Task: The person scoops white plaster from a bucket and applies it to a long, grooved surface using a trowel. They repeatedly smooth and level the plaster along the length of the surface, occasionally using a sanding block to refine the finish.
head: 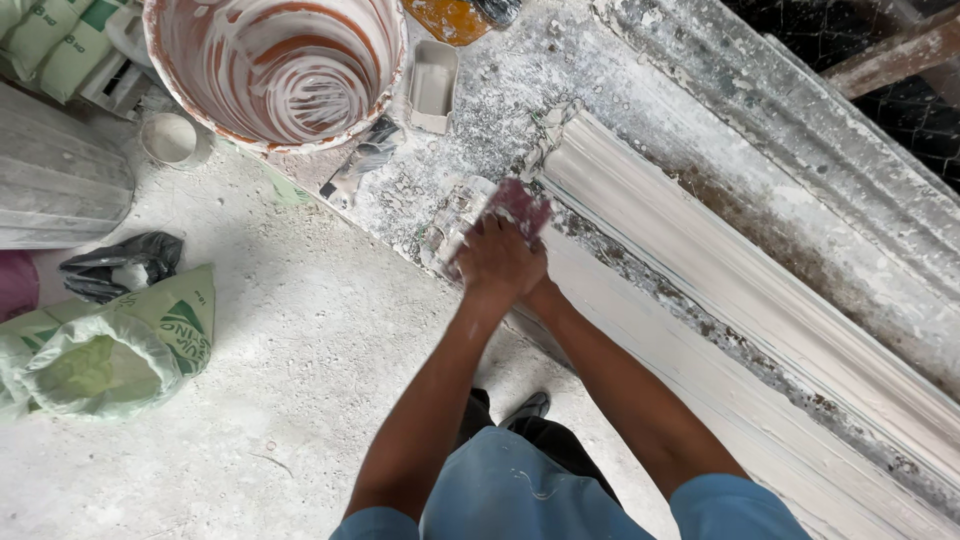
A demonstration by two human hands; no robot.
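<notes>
Down at the centre of the frame, we have both hands stacked on a plaster-caked tool [470, 222] at the near end of a long white plaster moulding [720, 290] that runs from the middle toward the lower right. Our left hand [497, 260] lies on top, fingers curled down and pressed onto the tool and a reddish, plaster-smeared rag [522, 205] at its far edge. Our right hand [543, 297] is tucked beneath the left at the wrist, and we cannot tell how its fingers sit, since the left hand covers them. The tool rests on the crusted workbench [560, 70], touching the end of the moulding. A big orange bucket [275, 65] streaked with white plaster stands at the upper left of the frame, with a small rectangular tub [433, 87] just beside it. A green-and-white sack [110, 345] lies open on the dusty floor [300, 350] at the left, with a black crumpled bag [125, 262] near it.
</notes>
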